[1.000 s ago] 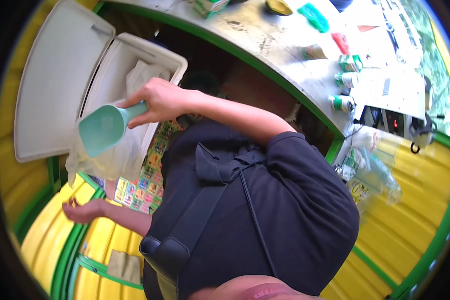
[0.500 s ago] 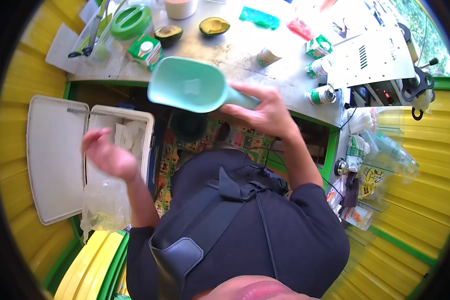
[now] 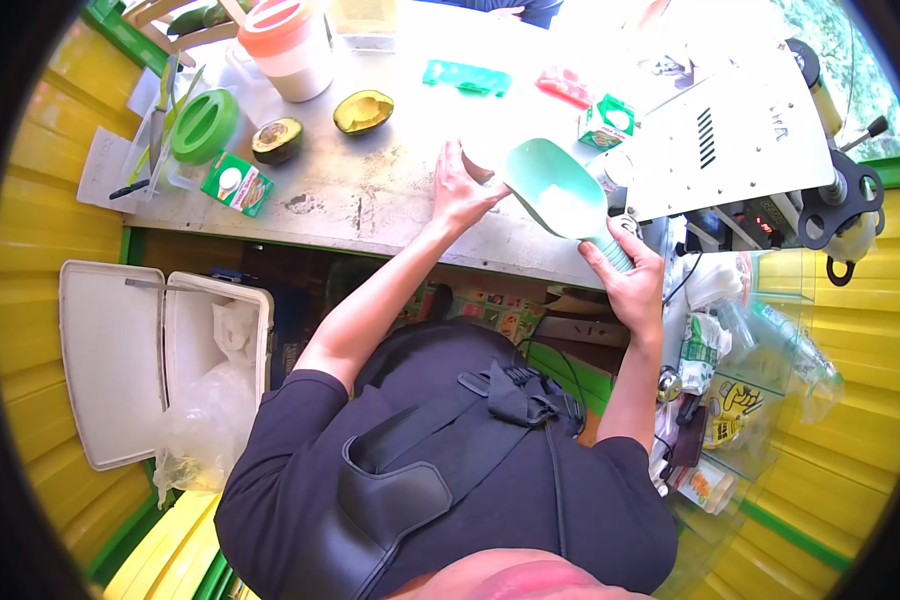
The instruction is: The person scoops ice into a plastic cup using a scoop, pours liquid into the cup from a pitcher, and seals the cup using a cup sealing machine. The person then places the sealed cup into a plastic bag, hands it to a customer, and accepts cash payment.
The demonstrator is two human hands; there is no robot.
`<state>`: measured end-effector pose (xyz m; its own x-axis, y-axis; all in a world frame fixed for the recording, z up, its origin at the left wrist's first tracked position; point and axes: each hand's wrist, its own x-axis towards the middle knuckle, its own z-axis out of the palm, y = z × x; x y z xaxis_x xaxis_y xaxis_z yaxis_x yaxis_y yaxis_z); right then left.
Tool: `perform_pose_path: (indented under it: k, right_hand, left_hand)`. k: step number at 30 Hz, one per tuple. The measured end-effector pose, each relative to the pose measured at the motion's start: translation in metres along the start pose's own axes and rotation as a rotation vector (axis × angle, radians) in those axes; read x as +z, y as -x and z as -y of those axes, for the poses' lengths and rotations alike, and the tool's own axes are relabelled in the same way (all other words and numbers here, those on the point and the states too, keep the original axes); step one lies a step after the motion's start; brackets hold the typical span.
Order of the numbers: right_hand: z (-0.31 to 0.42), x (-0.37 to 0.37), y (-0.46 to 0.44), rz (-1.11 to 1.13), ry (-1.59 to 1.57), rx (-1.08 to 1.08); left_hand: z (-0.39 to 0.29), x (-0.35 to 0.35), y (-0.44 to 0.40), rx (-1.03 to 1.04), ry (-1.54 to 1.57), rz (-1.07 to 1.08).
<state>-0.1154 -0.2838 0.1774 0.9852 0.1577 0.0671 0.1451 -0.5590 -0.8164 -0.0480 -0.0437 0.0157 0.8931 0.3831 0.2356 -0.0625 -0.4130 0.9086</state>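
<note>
My right hand [image 3: 628, 275] is closed round the ribbed handle of a mint-green scoop [image 3: 542, 178], held over the table's front edge. White brightness fills the lower part of its bowl; I cannot tell whether this is contents or glare. My left hand [image 3: 458, 190] is wrapped round a small cup [image 3: 478, 172], mostly hidden by the fingers and washed out by light. The scoop's rim comes close to the left fingers. Cans [image 3: 618, 170] stand partly hidden behind the scoop, near a green-and-white carton [image 3: 607, 122].
Two avocado halves [image 3: 363, 112], a green-lidded jug [image 3: 205, 125], an orange-lidded pitcher [image 3: 288, 55] and another carton [image 3: 236, 184] stand on the table's left. A metal machine [image 3: 735, 140] is at right. An open white cooler [image 3: 268, 340] stands below left.
The scoop has moved right and turned, its bowl now pointing up and left. My left hand has risen from beside the cooler to the table and taken hold of the cup.
</note>
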Motion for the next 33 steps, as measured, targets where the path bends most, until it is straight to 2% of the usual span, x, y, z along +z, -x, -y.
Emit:
perform_pose_path:
  k: [2, 6, 9, 12, 15, 17, 18, 20, 21, 23, 27, 29, 31, 33]
  right_hand:
    - [-0.014, -0.005, -0.008, -0.014, 0.061, -0.033]
    - [-0.011, -0.013, -0.026, 0.078, 0.107, 0.057]
    - [-0.029, -0.012, -0.038, 0.082, 0.127, 0.013]
    - [-0.029, -0.013, -0.047, 0.119, 0.028, 0.056]
    - [-0.027, -0.015, -0.052, 0.130, 0.068, 0.042]
    - [-0.028, -0.015, -0.052, 0.142, 0.050, 0.041]
    - [-0.029, -0.015, -0.053, 0.146, 0.033, 0.039]
    - [-0.031, -0.015, -0.053, 0.141, 0.040, -0.009]
    - [-0.030, -0.015, -0.054, 0.125, 0.046, -0.057]
    - [-0.022, -0.016, -0.052, 0.125, 0.030, -0.040]
    - [-0.011, -0.019, -0.054, 0.132, -0.030, -0.028]
    - [-0.004, -0.019, -0.054, 0.150, -0.035, -0.044]
    - [0.007, -0.018, -0.056, 0.176, -0.066, -0.046]
    - [0.011, -0.014, -0.055, 0.195, -0.109, -0.077]
  left_hand:
    - [-0.005, 0.013, -0.011, -0.067, 0.038, 0.010]
    - [-0.011, 0.013, -0.017, -0.079, 0.103, -0.062]
    - [-0.005, 0.012, -0.022, -0.043, 0.126, -0.083]
    - [0.002, 0.004, -0.027, -0.030, 0.131, -0.034]
    - [0.006, -0.006, -0.037, 0.001, 0.050, 0.049]
    - [0.001, -0.015, -0.040, -0.028, 0.130, 0.166]
    - [0.000, -0.020, -0.043, -0.030, 0.127, 0.156]
    - [0.001, -0.029, -0.048, -0.119, 0.150, 0.334]
    - [0.011, -0.026, -0.049, -0.120, 0.150, 0.315]
    - [0.035, -0.016, -0.053, -0.084, 0.361, 0.413]
    - [0.006, -0.040, -0.049, 0.060, 0.192, 0.381]
    - [0.019, -0.045, -0.037, 0.034, -0.122, 0.338]
    - [0.029, -0.073, -0.030, 0.130, 0.007, 0.372]
    - [0.028, -0.108, -0.016, 0.010, -0.013, 0.351]
